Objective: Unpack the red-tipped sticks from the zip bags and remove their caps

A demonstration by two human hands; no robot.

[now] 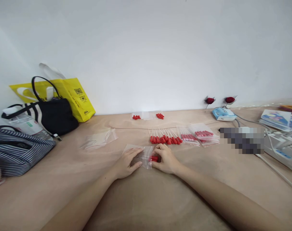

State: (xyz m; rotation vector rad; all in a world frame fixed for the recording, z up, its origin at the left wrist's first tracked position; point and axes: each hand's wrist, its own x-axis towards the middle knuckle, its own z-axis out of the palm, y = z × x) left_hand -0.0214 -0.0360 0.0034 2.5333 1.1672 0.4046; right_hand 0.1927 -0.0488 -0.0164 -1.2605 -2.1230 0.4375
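A clear zip bag [146, 155] lies on the table in front of me. My left hand [129, 163] holds its left part between thumb and fingers. My right hand [166, 159] curls round a few thin sticks with red tips [153, 158] at the bag's right end; whether the tips are inside the plastic is hard to tell. Just beyond, a fanned row of loose red-tipped sticks [165, 139] lies with the tips toward me. To its right are filled bags of such sticks [203, 133]. A pile of flat clear bags [100, 139] lies to the left.
Two bagged red-tipped bundles [136, 117] lie by the wall. On the left stand a striped bag [23, 150], a black handbag [55, 117] and a yellow bag [81, 99]. A tissue pack [223, 114], power strip [284, 149], cables and cards [276, 119] occupy the right.
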